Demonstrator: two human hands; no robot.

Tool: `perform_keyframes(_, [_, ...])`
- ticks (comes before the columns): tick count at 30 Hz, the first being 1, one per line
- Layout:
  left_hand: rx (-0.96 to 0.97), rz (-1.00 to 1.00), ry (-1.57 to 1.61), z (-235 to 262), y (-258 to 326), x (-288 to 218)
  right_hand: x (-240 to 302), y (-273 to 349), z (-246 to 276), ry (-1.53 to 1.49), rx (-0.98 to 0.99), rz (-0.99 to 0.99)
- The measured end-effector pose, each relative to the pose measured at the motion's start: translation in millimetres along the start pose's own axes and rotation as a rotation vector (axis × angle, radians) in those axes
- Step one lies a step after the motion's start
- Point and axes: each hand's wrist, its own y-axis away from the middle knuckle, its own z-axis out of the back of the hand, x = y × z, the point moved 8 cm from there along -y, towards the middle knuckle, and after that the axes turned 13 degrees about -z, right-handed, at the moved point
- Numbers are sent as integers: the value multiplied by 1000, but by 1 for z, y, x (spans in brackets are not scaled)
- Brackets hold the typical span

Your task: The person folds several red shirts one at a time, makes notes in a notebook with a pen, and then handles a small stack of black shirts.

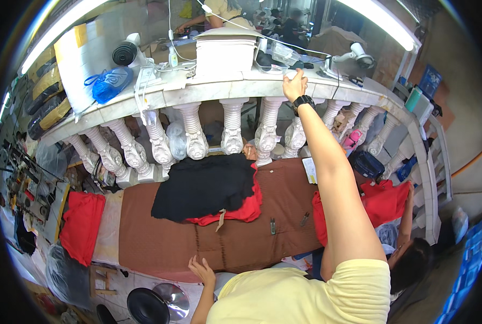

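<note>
My right arm stretches far across the table to the marble ledge (176,93). There my right hand (295,87), with a black watch (304,101) at the wrist, has its fingers curled beside a small dark object (299,65); what they hold, if anything, is hidden. Low at the table's near edge, my left hand (202,270) is open, its fingers apart. Between my hands, a stack of black cloth (203,186) lies over red cloth (254,202) on the brown table cover (154,237). Two small dark tools, perhaps thread snippers (272,226), lie to the right of the stack.
Red fabric (82,227) hangs over the table's left end. At the right, another person (411,264) handles red cloth (384,202). White balusters (233,127) stand behind the table. The ledge bears a white stack (226,54), a blue bag (111,83) and lamps. A round stool (148,305) is at lower left.
</note>
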Motion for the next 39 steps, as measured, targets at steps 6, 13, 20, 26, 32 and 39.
perform_keyframes(6, [-126,160,89,33,30,13,-5,-65,-9,10,-5,-175])
perform_keyframes(13, [-193,292,-16,82,63,46,1,-103,-28,55,87,-80])
perform_keyframes(20, [-202,361,-125,105,86,77,5,-123,-31,89,-21,105])
perform_keyframes(26, [-193,345,7,92,76,81,17,-116,-21,91,-12,225])
perform_keyframes(32, [-80,139,97,44,-22,36,44,-67,39,12,-171,490])
perform_keyframes(39, [364,-137,659,-6,-172,-212,31,94,127,-90,-76,586])
